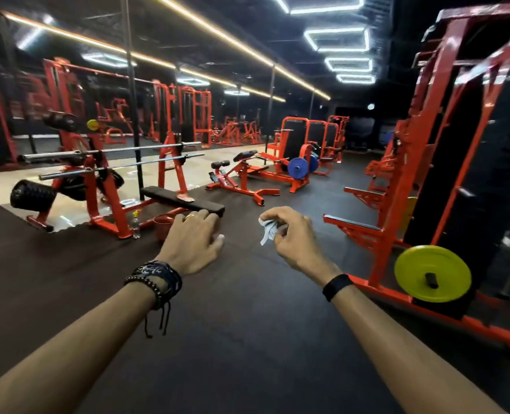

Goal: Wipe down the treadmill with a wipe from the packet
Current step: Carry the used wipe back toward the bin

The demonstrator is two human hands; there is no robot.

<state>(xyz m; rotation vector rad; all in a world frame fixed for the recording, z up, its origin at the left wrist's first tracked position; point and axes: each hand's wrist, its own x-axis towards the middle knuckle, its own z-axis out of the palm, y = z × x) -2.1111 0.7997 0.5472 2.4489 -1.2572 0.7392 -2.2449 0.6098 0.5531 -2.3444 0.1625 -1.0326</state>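
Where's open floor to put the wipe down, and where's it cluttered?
Bare dark floor lies between the forearms and ahead of the right hand holding the wipe, bordered by the red rack with the yellow plate. Crowded by the left hand: bench, bucket, bottle.

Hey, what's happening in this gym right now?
A person stands on the black rubber gym floor with both arms stretched forward. The right hand pinches a crumpled white wipe in its fingers. The left hand hangs open and holds nothing, above a red bucket beside the black flat bench. No treadmill shows in this view, so no wiping is under way.
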